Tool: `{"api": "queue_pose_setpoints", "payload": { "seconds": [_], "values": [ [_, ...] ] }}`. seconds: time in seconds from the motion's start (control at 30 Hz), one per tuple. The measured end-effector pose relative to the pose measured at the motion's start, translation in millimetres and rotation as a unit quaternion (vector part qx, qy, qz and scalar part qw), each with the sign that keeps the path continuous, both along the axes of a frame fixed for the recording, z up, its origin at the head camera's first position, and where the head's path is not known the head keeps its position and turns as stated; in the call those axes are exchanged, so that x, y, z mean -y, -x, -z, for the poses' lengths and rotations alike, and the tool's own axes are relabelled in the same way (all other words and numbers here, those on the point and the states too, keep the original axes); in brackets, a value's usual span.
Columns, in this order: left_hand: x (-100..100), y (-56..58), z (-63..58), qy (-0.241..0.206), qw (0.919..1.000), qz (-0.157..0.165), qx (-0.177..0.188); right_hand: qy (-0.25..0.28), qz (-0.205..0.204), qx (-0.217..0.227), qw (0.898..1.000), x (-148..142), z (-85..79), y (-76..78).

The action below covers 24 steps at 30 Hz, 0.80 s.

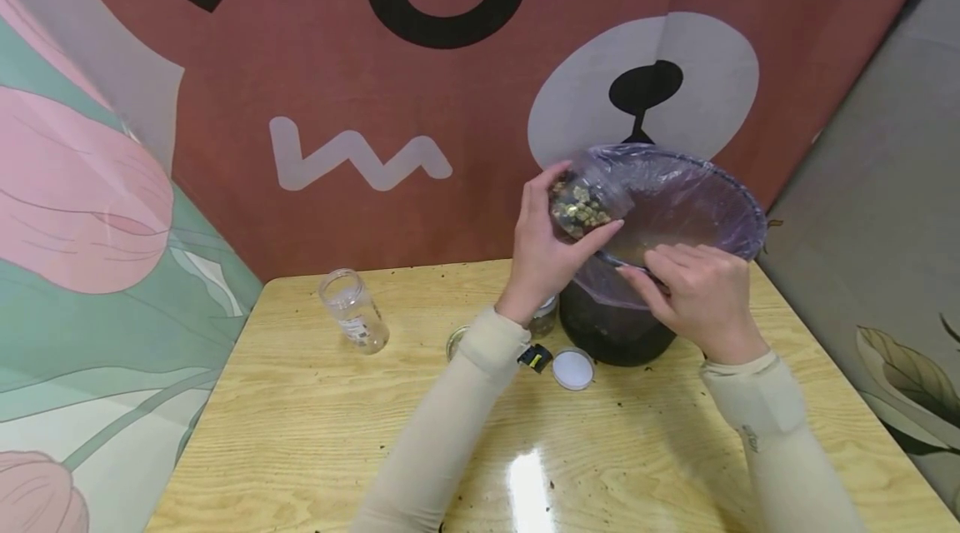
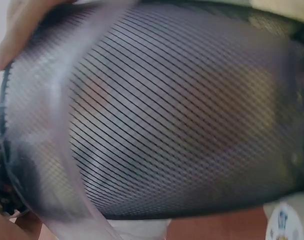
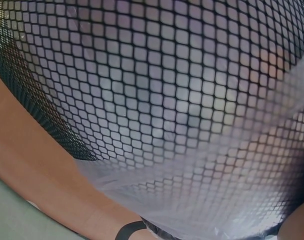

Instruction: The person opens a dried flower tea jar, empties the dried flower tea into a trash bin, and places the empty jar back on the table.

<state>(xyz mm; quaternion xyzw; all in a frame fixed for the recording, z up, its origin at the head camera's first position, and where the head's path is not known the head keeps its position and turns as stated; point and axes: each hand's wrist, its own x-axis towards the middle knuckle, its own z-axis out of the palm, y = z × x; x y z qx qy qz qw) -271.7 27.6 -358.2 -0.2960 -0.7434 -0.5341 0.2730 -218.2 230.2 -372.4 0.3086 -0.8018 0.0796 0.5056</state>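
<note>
My left hand (image 1: 540,241) holds a clear jar (image 1: 583,206) of small yellowish-green and dark dried pieces, tilted at the left rim of a bin. What the pieces are, I cannot tell. The black mesh bin (image 1: 615,337) leans on the table, its mouth turned toward me, and a translucent purple bag (image 1: 675,187) lines it and folds over the rim. With curled fingers, my right hand (image 1: 693,296) grips the bin's near rim and the bag edge. The mesh wall (image 2: 167,110) fills most of the left wrist view, and also the right wrist view.
A see-through plastic jar (image 1: 356,312) stands at the left on the wooden table (image 1: 300,433). Near the bin lie a white round lid (image 1: 573,369) and a small black-and-yellow item (image 1: 536,358). Another jar (image 1: 543,321) and a round rimmed piece (image 1: 454,341) are partly hidden by my left arm.
</note>
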Motion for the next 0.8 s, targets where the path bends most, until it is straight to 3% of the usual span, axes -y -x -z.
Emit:
{"api": "queue_pose_setpoints", "payload": {
  "seconds": [0.13,0.27,0.4,0.8],
  "values": [
    [-3,1.4,2.9,0.028,0.9974,-0.036,-0.056,0.002,-0.006,-0.008,1.0,0,0.3,-0.4],
    [-6,2.7,5.9,0.055,0.9938,-0.056,-0.078,0.001,-0.007,-0.009,1.0,-1,-0.3,-0.9],
    [-8,3.6,8.0,0.069,0.992,-0.066,-0.082,0.001,-0.008,-0.004,1.0,-1,-1.4,-0.9],
    [-11,5.4,10.9,0.048,0.9935,-0.062,-0.082,0.002,-0.006,-0.002,1.0,0,-1.6,-1.4]
  ]
}}
